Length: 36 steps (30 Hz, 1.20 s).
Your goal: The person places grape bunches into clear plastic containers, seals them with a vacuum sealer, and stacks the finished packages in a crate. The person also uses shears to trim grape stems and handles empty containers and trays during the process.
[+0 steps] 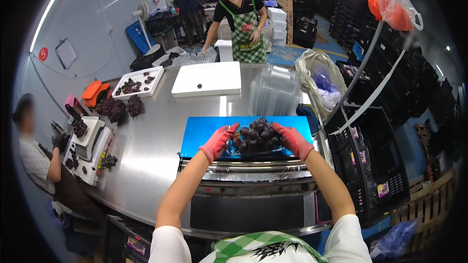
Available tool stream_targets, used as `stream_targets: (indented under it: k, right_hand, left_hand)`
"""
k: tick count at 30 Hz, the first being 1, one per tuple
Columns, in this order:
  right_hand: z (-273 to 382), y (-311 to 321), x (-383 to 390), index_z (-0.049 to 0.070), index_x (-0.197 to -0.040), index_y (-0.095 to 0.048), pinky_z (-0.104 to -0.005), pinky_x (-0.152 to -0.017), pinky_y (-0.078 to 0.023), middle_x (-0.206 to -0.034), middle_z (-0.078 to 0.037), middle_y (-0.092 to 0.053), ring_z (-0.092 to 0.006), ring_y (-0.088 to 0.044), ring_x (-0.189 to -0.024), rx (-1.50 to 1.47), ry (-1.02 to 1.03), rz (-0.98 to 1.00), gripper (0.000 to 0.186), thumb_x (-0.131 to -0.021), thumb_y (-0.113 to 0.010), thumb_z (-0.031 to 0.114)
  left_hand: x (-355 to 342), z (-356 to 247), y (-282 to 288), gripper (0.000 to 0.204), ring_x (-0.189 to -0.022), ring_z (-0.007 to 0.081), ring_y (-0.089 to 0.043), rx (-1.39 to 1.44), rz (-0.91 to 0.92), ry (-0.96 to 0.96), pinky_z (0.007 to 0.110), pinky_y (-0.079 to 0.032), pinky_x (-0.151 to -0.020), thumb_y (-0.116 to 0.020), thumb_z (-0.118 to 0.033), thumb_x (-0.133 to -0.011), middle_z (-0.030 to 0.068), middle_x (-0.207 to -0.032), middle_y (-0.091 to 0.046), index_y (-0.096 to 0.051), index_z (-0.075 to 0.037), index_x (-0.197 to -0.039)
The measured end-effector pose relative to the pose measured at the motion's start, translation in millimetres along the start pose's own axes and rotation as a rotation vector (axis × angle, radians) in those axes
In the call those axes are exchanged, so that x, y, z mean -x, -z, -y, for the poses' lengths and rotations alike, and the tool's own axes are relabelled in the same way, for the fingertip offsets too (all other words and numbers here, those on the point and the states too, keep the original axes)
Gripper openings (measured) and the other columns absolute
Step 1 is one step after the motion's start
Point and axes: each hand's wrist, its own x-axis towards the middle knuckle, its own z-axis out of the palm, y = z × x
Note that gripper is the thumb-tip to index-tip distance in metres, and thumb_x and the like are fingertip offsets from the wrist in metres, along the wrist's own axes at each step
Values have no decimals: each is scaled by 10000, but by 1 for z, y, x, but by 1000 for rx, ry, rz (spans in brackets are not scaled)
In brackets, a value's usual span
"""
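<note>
The dark grapes (259, 139) sit heaped in a clear tray (263, 154) over the blue panel (200, 129), and they hide most of the tray's walls and floor; its near edge shows only as a faint shine, and whether its base touches the panel cannot be told. The left hand (217, 142) and the right hand (293, 141), both in red gloves, grasp the tray by its opposite ends; some fingertips are lost against fruit and plastic, so how firmly they press cannot be told. Below the panel, shiny film (243, 171) runs across the front of the machine, its details blurred by glare. Just beyond the panel, a stack of clear trays (275, 90) stands on the steel table (151, 141), too transparent for its layers to be told apart, and blocks part of the far edge. Left of it lies a white tray (219, 79) with one grape in it; farther left, a second white tray (157, 79) carries loose grapes, with dark bunches (113, 109) near it. A scale (90, 139) stands at the left edge, where a co-worker (36, 151) is seen side-on. Another co-worker (248, 29) in a checked apron stands across the table. On the right, a pole (363, 65) with hanging plastic bags (395, 2) cuts across the view of dark crates (370, 165), beside a pale sack (304, 65).
</note>
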Motion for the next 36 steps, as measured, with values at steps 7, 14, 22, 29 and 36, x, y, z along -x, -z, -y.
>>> stream_targets:
  k: [7,14,22,29,36]
  right_hand:
    - [-28,19,8,36,-857,-573,-219,-496,-323,-702,12,-496,-64,-417,-589,-46,-33,-38,513,-767,-633,538]
    - [-32,21,20,-12,-1195,-448,-249,-609,-395,-877,-57,-506,-108,-450,-714,218,83,-176,688,-788,-617,515]
    - [-63,23,136,-19,-1155,-509,-277,-891,-376,-1128,-95,-525,-156,-490,-1005,260,351,-465,307,-898,-513,150]
    - [-64,-9,194,-22,-1214,-503,-317,-881,-425,-1173,-131,-528,-210,-532,-1023,167,181,-473,409,-916,-484,258]
    - [-32,-31,189,-36,-1152,-530,-338,-886,-388,-1080,-149,-565,-234,-515,-981,261,158,-360,409,-910,-499,292]
  left_hand:
    - [-18,24,-10,398,-711,72,-481,-81,-37,4,216,-391,-639,-552,-447,-864,-17,-838,-535,-542,-62,-962]
    - [12,24,0,570,-909,196,-527,-429,-341,-128,299,-425,-786,-554,-498,-835,109,-1003,-548,-494,-5,-1115]
    - [131,57,1,361,-846,187,-550,-315,-595,-409,304,-452,-770,-608,-270,-848,114,-960,-549,-537,-25,-1104]
    - [217,115,-10,216,-728,102,-536,-125,-749,-173,256,-449,-670,-585,-195,-865,55,-837,-599,-578,-21,-992]
    - [217,103,-25,225,-678,79,-517,-215,-592,-207,243,-430,-608,-558,-205,-876,34,-813,-561,-580,-10,-986]
